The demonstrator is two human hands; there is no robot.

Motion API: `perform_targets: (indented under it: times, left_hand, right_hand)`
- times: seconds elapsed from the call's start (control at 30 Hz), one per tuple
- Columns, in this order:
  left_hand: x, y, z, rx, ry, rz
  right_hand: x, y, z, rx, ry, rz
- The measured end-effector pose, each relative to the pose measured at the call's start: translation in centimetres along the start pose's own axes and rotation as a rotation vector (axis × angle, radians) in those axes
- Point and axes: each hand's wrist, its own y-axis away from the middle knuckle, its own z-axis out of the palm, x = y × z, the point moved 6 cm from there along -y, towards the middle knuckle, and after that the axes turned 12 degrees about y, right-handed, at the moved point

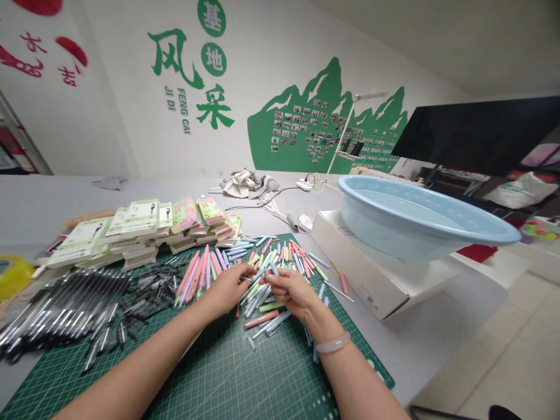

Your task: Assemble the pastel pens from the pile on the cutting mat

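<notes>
Both my hands are close together above a loose heap of pastel pen parts [262,309] in pink, blue and green. My right hand [291,291], with a pale bangle at the wrist, pinches a light blue pen part [274,269] between thumb and fingers. Just left of it, my left hand [227,286] has its thumb and forefinger closed on a small, thin pen piece, mostly hidden by the fingers. Pink, purple and green pen barrels [201,274] lie in a row beside my left hand. Everything rests on a green cutting mat [245,379].
Black-and-clear pens [74,309] lie lined up at the left, beside scattered black pen parts [153,286]. Stacked printed cards [131,224] stand behind them. On the right, a light blue basin [394,233] sits on a white box [371,286]. Cloth [245,184] and cables lie farther back.
</notes>
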Motion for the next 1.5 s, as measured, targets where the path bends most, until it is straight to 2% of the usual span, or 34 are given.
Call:
perform_targets:
  times: [0.1, 0.2, 0.4, 0.6, 0.83, 1.07, 1.13, 1.23, 1.37, 1.5]
  left_hand:
    - [-0.1, -0.2, 0.3, -0.003, -0.038, 0.035]
    - [-0.1, -0.4, 0.1, -0.015, 0.049, 0.035]
    - [1.3, -0.6, -1.3, 0.080, 0.260, -0.067]
    - [1.8, -0.3, 0.5, 0.041, 0.565, -0.171]
    - [1.8, -0.2, 0.9, 0.048, 0.631, -0.162]
    - [2.8, -0.1, -0.3, 0.061, 0.747, -0.181]
    - [2.9, -0.1, -0.6, 0.035, 0.724, -0.196]
    - [3.0, -0.2, -0.8, 0.010, 0.560, -0.160]
    - [3.0, -0.3, -1.2, 0.044, 0.346, -0.106]
    - [3.5, -0.3, -1.5, 0.058, 0.325, -0.047]
  right_hand:
    - [0.4, -0.2, -0.2, 0.006, -0.033, 0.005]
    - [0.7, -0.4, -0.3, 0.021, -0.044, 0.011]
    - [0.6, -0.3, -0.4, 0.070, -0.075, 0.018]
    - [0.8, -0.4, 0.2, 0.075, -0.076, -0.007]
    - [0.8, -0.2, 0.7, 0.087, -0.067, -0.012]
    - [-0.2, 0.1, 0.9, 0.086, -0.052, -0.080]
    - [-0.3, 0.2, 0.9, 0.083, -0.041, -0.096]
    - [-0.5, 0.3, 0.9, 0.072, -0.033, -0.117]
    - [-0.7, 0.3, 0.9, 0.078, -0.002, -0.165]
    - [-0.8, 0.4, 0.8, 0.085, 0.036, -0.175]
